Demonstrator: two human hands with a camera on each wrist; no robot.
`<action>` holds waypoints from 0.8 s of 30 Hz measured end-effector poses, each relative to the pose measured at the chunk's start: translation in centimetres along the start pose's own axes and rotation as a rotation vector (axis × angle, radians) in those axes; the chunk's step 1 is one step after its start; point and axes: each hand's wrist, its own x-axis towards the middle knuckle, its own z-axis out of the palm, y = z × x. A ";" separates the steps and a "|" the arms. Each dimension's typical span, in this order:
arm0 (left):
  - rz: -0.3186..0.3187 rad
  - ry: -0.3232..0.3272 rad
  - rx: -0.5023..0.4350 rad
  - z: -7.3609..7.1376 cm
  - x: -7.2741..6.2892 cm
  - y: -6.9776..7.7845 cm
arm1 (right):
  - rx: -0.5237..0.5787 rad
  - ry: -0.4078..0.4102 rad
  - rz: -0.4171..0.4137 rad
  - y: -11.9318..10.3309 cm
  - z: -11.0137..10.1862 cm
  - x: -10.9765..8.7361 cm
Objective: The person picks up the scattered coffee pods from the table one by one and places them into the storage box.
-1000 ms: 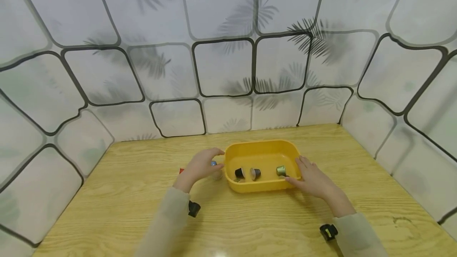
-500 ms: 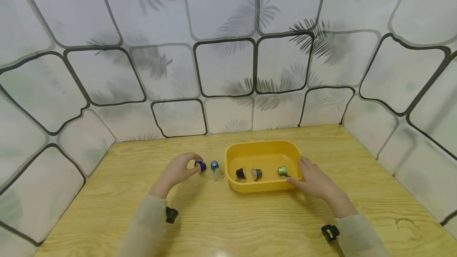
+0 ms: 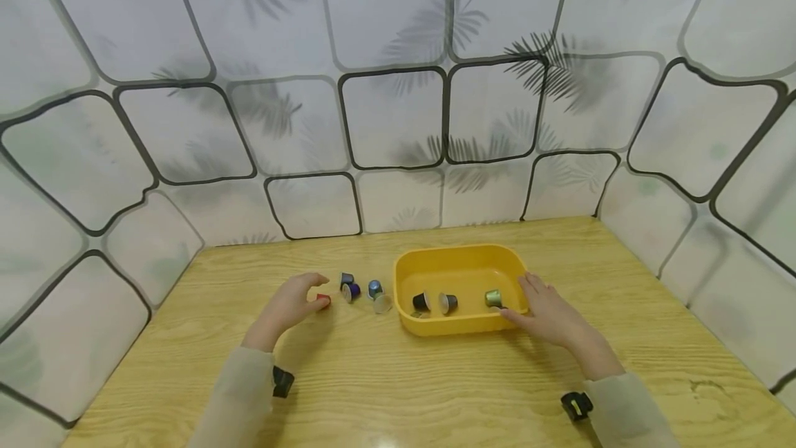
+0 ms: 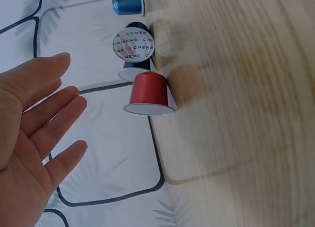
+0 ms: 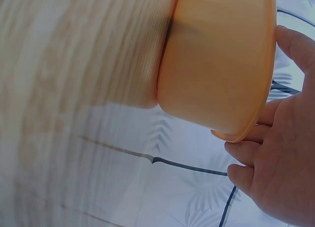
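My left hand (image 3: pixel 289 306) reaches over the table at left, fingers spread and holding nothing. Beside its thumb lies a red coffee capsule (image 3: pixel 323 301); the left wrist view shows a gap between that red capsule (image 4: pixel 149 89) and the fingers. Just right of it are a purple capsule (image 3: pixel 351 292), a grey-blue capsule (image 3: pixel 347 278), a blue capsule (image 3: pixel 374 287) and a pale capsule (image 3: pixel 382 305). My right hand (image 3: pixel 547 313) holds the right front corner of a yellow tub (image 3: pixel 460 327), thumb on the front rim, fingers at the side.
Inside the tub lie a black capsule (image 3: pixel 421 301), a dark grey capsule (image 3: pixel 448 303) and a green capsule (image 3: pixel 493 298); something dark by the right thumb is partly hidden. Patterned cloth walls (image 3: pixel 392 119) enclose the wooden table (image 3: pixel 385 386) at back and sides.
My left hand has moved left from the tub's edge, past the blue and purple capsules, to the red one, uncovering the others. My right hand and the tub have stayed put.
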 end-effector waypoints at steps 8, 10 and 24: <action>-0.024 -0.021 0.011 0.4 -0.1 -0.8 | -0.003 0.006 -0.007 -0.1 -0.1 0.0; -0.033 -0.030 0.016 0.5 -0.1 -0.9 | 0.000 0.003 -0.007 -0.1 -0.1 0.0; -0.049 -0.078 0.036 1.0 0.1 -1.7 | 0.014 0.019 -0.018 0.2 0.1 0.1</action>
